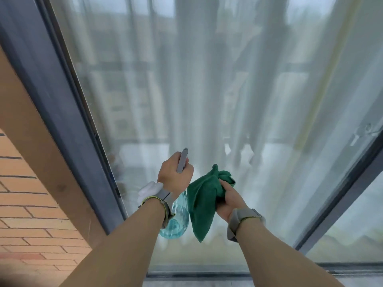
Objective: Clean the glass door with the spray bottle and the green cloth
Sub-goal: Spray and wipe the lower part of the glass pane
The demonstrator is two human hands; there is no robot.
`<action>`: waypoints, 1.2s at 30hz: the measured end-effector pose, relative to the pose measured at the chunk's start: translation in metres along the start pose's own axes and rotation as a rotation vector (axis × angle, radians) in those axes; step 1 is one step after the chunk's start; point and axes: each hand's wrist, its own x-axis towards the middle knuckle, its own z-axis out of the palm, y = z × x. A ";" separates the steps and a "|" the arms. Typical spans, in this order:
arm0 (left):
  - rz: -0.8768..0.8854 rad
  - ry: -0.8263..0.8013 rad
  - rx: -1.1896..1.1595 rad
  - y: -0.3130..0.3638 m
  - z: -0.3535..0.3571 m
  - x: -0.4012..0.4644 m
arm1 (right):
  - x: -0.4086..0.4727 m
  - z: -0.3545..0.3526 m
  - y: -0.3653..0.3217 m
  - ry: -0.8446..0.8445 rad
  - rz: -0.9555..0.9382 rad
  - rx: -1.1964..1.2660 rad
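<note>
The glass door (207,90) fills the view ahead, with white curtains hanging behind the pane. My left hand (173,176) grips the neck of a clear blue spray bottle (176,222); its grey nozzle points up toward the glass and its body hangs below my wrist. Just to the right, my right hand (228,198) holds the green cloth (204,201) bunched in its fingers, with the loose end hanging down. Both hands are close to the lower middle of the pane, a short way off it.
A dark grey door frame (51,83) runs diagonally down the left side, with a brown wall strip and an orange brick wall (27,220) beyond it. Another dark frame post (342,195) stands at the right, and the bottom track (207,275) lies below.
</note>
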 end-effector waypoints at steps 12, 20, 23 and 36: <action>-0.003 0.109 -0.013 0.017 0.059 -0.014 | 0.014 -0.047 -0.035 -0.304 0.236 -0.067; -0.015 0.103 0.030 0.026 0.078 -0.017 | 0.021 -0.063 -0.034 -0.223 0.199 -0.126; -0.015 0.076 0.060 0.028 0.082 -0.015 | 0.025 -0.069 -0.035 -0.059 0.200 -0.154; -0.045 0.102 0.042 0.029 0.073 -0.002 | 0.038 -0.019 -0.030 0.023 0.175 0.020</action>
